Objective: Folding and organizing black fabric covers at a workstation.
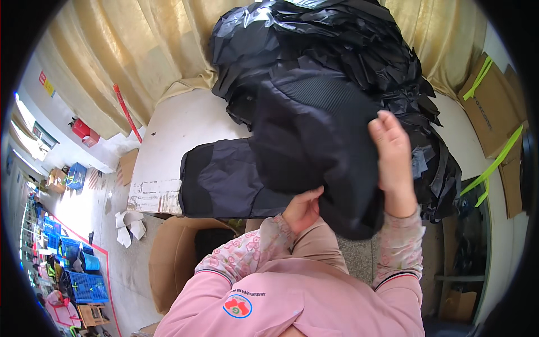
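A dark cloth piece with a ribbed panel is held up in front of me, slightly blurred. My left hand pinches its lower edge between thumb and fingers. On the far side, my right hand grips its right edge, with some fingers hidden behind the cloth. Flat on the table to the left lies another black cloth piece, partly covered by the held one. Behind both rises a big heap of black, shiny sheet-like pieces.
The white table has a worn front edge. An open cardboard box stands below it on the left. Flattened cardboard with yellow-green straps leans at the right. Curtains hang behind. Blue crates stand on the floor far left.
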`<state>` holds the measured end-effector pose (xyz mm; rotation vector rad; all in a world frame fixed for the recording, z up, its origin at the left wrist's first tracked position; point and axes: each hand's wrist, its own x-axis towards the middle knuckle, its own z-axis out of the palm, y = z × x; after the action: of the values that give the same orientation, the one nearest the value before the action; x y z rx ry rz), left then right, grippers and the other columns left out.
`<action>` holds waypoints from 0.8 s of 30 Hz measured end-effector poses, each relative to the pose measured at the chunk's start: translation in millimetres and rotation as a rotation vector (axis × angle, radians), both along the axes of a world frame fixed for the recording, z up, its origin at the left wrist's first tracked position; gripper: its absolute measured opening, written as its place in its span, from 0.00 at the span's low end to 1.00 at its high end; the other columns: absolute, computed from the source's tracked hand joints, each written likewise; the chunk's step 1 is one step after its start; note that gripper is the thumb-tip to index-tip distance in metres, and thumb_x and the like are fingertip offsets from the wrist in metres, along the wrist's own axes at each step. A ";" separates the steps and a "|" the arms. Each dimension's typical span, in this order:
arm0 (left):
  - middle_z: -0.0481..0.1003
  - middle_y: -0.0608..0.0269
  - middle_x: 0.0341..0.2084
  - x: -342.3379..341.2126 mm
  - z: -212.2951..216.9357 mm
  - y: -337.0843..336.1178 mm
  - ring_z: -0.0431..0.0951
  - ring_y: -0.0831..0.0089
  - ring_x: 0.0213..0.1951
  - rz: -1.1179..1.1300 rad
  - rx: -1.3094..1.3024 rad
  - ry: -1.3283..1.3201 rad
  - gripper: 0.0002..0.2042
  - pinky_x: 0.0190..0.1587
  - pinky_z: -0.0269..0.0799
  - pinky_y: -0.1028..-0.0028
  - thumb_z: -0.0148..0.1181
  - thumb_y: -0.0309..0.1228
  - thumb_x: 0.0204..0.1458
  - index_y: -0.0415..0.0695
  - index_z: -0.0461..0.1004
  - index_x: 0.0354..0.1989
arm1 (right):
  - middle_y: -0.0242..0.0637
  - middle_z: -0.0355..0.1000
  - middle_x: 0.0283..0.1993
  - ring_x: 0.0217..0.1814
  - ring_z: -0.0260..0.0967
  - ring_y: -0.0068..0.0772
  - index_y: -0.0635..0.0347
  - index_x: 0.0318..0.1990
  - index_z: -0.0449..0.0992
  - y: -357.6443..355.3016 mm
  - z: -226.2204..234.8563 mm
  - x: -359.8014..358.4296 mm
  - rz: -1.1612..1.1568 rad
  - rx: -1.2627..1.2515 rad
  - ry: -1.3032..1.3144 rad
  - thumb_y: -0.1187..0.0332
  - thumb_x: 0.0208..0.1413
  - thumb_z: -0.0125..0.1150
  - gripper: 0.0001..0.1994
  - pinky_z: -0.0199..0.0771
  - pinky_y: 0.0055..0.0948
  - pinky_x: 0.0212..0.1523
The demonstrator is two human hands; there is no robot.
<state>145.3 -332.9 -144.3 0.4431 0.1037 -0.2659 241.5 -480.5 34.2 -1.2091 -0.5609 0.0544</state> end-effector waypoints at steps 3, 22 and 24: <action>0.75 0.53 0.52 -1.4 40.8 0.2 0.75 0.62 0.55 -0.168 -0.258 -0.086 0.20 0.62 0.66 0.60 0.51 0.37 0.61 0.36 0.69 0.56 | 0.46 0.76 0.38 0.39 0.75 0.39 0.65 0.46 0.70 1.1 -89.3 32.0 -0.346 -0.497 -0.315 0.68 0.62 0.57 0.11 0.72 0.28 0.40; 0.79 0.61 0.42 -57.6 73.0 293.3 0.79 0.74 0.41 0.342 1.069 0.093 0.13 0.45 0.74 0.77 0.58 0.34 0.60 0.39 0.76 0.47 | 0.31 0.74 0.32 0.27 0.67 0.13 0.63 0.50 0.69 -53.0 -99.1 60.5 0.060 -0.328 0.152 0.73 0.59 0.56 0.12 0.70 0.18 0.29; 0.79 0.60 0.41 -59.2 102.1 288.0 0.80 0.71 0.40 0.481 1.012 0.016 0.15 0.42 0.76 0.74 0.58 0.36 0.60 0.38 0.74 0.48 | 0.31 0.74 0.32 0.23 0.66 0.13 0.64 0.50 0.69 -32.2 -69.1 53.1 0.128 -0.284 0.179 0.74 0.59 0.56 0.12 0.67 0.17 0.23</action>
<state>86.1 -44.9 -42.2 1.3946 0.3584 0.2888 294.6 -512.7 -34.9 -1.4255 -0.4830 0.3575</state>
